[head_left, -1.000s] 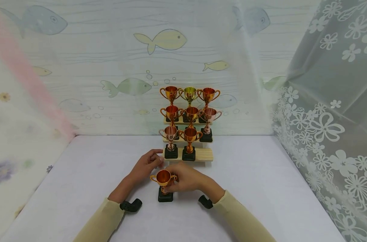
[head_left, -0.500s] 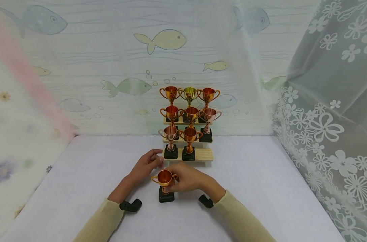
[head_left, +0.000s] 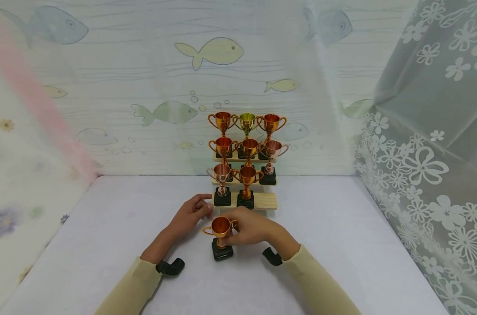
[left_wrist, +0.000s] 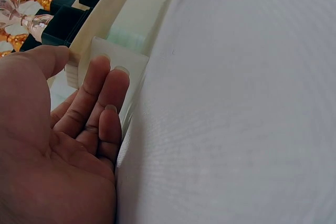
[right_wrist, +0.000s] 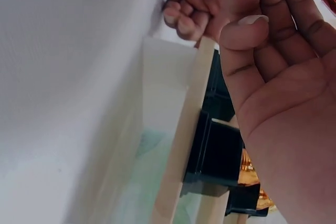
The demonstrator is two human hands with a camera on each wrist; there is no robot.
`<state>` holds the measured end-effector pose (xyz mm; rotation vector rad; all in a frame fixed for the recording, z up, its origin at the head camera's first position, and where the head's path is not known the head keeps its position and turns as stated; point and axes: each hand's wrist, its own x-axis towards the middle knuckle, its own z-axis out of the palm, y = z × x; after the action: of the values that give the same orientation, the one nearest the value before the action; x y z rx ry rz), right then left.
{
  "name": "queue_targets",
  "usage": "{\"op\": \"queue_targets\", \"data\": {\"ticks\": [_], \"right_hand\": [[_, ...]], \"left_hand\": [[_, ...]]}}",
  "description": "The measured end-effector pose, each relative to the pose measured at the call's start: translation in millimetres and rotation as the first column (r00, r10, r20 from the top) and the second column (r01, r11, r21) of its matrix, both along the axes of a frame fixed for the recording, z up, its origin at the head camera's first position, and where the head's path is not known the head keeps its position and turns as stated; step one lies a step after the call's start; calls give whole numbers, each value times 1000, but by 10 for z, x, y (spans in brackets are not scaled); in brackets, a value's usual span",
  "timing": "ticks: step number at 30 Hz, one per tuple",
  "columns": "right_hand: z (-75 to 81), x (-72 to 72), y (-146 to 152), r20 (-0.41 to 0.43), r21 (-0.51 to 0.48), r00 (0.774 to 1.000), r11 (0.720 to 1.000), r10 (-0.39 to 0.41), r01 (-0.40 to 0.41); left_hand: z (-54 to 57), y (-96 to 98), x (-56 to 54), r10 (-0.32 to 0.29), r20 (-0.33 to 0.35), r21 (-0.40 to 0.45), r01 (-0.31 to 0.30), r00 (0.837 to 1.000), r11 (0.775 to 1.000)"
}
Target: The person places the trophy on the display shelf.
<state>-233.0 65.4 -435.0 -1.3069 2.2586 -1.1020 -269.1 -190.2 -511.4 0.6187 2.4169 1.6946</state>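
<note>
My right hand grips a small two-handled trophy cup by the stem, in front of the rack. The cup is orange-gold on a black square base, slightly tilted. In the right wrist view, the palm and bent fingers of the right hand fill the upper right. My left hand is at the left end of the lowest wooden shelf, fingers loosely bent. In the left wrist view, a fingertip of the left hand is right at the shelf's end. A pink-copper trophy and an orange-gold trophy stand on that shelf.
Above, the middle and top shelves carry several trophies, among them a pink-copper one at right and a yellow-gold one at top centre. A translucent support panel stands under the shelf end. White cloth covers the table.
The right hand has shifted the trophy cup to the right and slightly toward the rack, its base now tilted. The left hand stays where it was.
</note>
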Motion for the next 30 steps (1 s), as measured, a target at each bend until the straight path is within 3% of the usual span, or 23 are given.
{"op": "queue_targets", "data": {"ticks": [12, 23, 30], "right_hand": [[123, -17, 125, -26, 27, 997, 997, 70, -69], [282, -64, 418, -8, 9, 1000, 1000, -18, 18], [345, -91, 563, -59, 11, 996, 997, -72, 73]], "left_hand": [[2, 2, 2, -3, 5, 17, 3, 1000, 1000], [-32, 27, -18, 11, 42, 9, -11, 999, 1000], [-12, 19, -11, 4, 30, 20, -4, 1000, 1000]]}}
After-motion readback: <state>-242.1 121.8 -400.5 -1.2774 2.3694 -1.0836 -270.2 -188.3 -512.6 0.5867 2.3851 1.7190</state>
